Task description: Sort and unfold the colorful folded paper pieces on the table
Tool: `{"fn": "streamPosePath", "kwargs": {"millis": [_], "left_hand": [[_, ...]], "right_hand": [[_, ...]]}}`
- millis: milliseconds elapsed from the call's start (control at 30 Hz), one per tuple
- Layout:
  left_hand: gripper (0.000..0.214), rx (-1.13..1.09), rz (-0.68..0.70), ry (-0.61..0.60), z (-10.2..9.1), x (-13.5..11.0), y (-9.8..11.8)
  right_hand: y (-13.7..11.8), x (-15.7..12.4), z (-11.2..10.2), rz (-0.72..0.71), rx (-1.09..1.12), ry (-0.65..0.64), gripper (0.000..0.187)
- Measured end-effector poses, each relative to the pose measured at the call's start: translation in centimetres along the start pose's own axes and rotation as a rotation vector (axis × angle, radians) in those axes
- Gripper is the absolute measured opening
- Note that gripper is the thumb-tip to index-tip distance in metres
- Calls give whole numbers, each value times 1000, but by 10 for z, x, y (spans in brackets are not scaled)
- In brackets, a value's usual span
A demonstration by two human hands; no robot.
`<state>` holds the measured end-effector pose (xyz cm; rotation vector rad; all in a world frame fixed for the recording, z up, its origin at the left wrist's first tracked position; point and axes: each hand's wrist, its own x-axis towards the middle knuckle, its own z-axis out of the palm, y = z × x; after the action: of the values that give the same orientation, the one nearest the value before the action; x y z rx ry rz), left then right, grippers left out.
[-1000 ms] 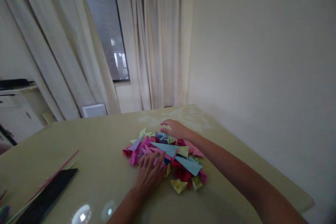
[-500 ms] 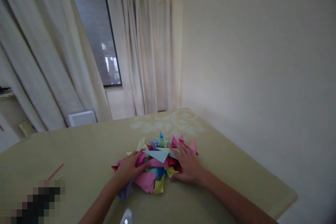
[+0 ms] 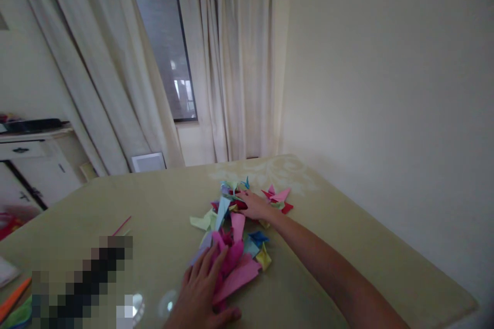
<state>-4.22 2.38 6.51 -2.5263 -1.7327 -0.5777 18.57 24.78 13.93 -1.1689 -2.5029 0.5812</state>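
A heap of folded coloured paper pieces (image 3: 235, 231), pink, blue, yellow and red, lies spread on the beige table (image 3: 339, 247). My left hand (image 3: 203, 293) lies flat with fingers apart on the near pink pieces at the bottom of the view. My right hand (image 3: 254, 205) reaches to the far part of the heap, fingers curled down onto red and blue pieces. A few pink and red pieces (image 3: 278, 198) lie just right of that hand.
A pink stick (image 3: 121, 226) lies on the table at the left, beside a blurred-out dark object (image 3: 83, 288). An orange strip (image 3: 13, 298) shows at the bottom left corner. Curtains, a window and a white cabinet (image 3: 34, 164) stand behind the table; a wall runs along the right.
The heap has been pulled apart and spread toward me. My left hand slid back to the near edge with pink pieces; my right hand moved to the far end.
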Motion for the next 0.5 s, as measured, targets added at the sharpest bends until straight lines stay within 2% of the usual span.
{"fn": "streamPosePath", "kwargs": {"millis": [100,200,300,367,433,500], "left_hand": [[128,-56,95,-59,0,23,39],[126,-94,167,-88,4,47,63],[120,-102,250,-74,14,72,73],[111,-79,312,-78,21,91,74],[93,-23,374,-63,24,115,70],[73,53,404,-12,19,142,60]], "right_hand": [[-18,11,-1,-97,107,-76,87],[-32,-2,-18,-102,231,-19,76],[-44,-42,-38,-73,270,175,63],[-50,-80,-42,-106,180,223,62],[-52,-121,-37,-118,71,214,71],[-50,-155,-20,-123,-28,163,93]]}}
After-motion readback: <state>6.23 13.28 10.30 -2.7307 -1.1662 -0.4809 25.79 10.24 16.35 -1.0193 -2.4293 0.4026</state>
